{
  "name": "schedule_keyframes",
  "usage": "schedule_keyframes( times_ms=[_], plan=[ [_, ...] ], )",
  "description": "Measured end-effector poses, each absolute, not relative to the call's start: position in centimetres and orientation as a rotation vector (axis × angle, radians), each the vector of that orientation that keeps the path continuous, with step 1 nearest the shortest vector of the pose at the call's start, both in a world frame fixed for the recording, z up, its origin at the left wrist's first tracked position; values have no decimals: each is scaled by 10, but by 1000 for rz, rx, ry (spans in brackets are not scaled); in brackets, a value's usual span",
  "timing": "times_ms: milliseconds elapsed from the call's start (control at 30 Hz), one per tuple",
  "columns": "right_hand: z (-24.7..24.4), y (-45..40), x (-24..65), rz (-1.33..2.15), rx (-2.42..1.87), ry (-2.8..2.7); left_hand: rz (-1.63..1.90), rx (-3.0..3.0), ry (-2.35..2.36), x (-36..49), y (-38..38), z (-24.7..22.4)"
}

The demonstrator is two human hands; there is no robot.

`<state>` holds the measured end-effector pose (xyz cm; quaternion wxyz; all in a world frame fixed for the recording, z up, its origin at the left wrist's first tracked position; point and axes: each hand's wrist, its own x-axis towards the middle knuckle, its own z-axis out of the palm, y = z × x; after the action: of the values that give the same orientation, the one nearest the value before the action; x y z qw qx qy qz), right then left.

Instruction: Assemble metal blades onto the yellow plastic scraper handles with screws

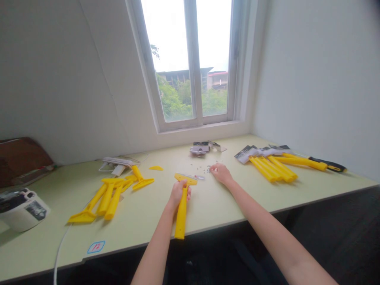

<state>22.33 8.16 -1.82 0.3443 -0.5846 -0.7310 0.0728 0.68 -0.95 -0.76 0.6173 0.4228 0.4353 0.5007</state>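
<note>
My left hand (pixel 177 192) is wrapped round the neck of a yellow scraper (pixel 181 213), its wide head pointing away and its handle toward the table's front edge. My right hand (pixel 220 173) reaches down to a scatter of small metal parts (pixel 209 168), perhaps screws. Its fingers are drawn together at the tips, and what they hold, if anything, is too small to make out. Between the two hands lies a small flat tool with a reddish part (pixel 199 177), just beyond the scraper head.
Several yellow scrapers (pixel 109 198) lie at left, near a loose yellow piece (pixel 156 168). Bagged yellow scrapers (pixel 270 168) and a black handle (pixel 329 164) lie at right. Dark-printed packets (pixel 200 147) sit at the back. A white mug (pixel 25 209) and a cable (pixel 61 249) are at far left.
</note>
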Motion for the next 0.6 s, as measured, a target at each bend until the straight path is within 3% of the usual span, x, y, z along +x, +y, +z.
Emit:
schedule_keyframes(
  times_ms=[600],
  plan=[
    [-18, 81, 224, 113, -1622, -1974, 997, 1064, 939, 5, -6, -14]
  ],
)
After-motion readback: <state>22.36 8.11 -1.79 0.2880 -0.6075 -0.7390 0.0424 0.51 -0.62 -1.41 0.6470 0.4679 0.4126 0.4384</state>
